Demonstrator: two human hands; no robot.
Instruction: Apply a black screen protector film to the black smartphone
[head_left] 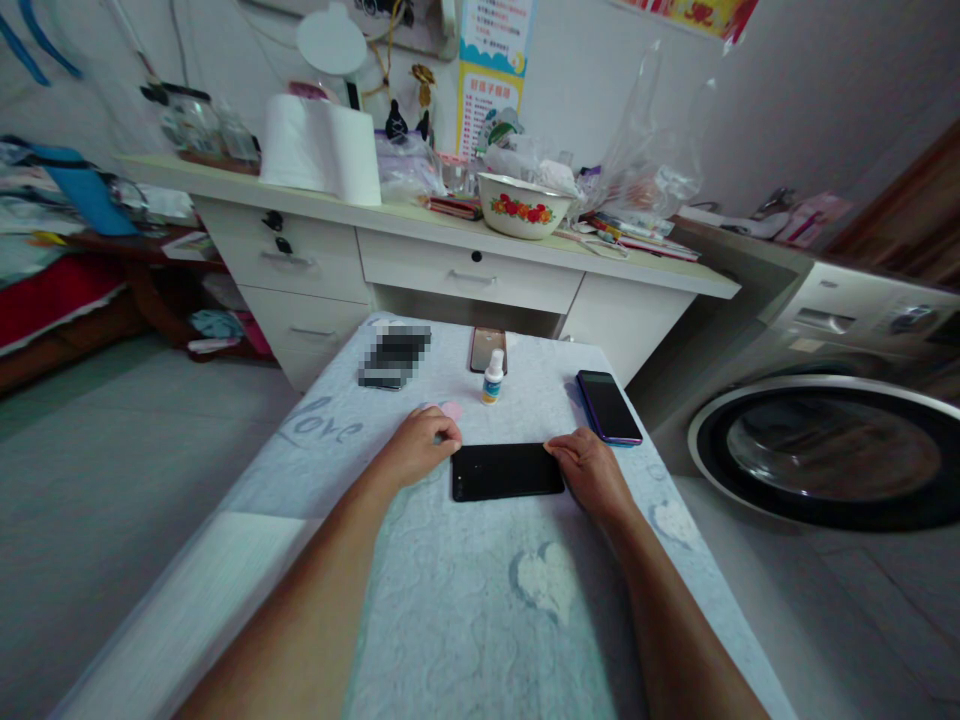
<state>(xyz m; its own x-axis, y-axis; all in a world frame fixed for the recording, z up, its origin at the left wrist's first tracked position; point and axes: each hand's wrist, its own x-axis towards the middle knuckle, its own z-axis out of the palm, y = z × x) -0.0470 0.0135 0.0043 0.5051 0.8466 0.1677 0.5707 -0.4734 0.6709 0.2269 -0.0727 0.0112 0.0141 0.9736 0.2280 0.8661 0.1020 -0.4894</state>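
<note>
A black smartphone [508,472] lies crosswise on the covered table, with what looks like a camera lens near its left end. My left hand [424,445] is closed, thumb and fingers pinching at the phone's upper left corner. At the opposite end, my right hand [589,465] has its fingers pressed together on the upper right corner. Just beyond the phone stands a small white spray bottle [493,378] with a blue and yellow label. A pink patch or item [451,410] shows behind my left hand; I cannot make out its kind.
Another phone [609,407] with a purple-blue edge lies at the right. A brownish phone or case [488,350] lies behind the bottle, and a blurred-out dark item [394,357] at the far left. A white desk [469,275] stands behind, a washing machine [840,400] to the right.
</note>
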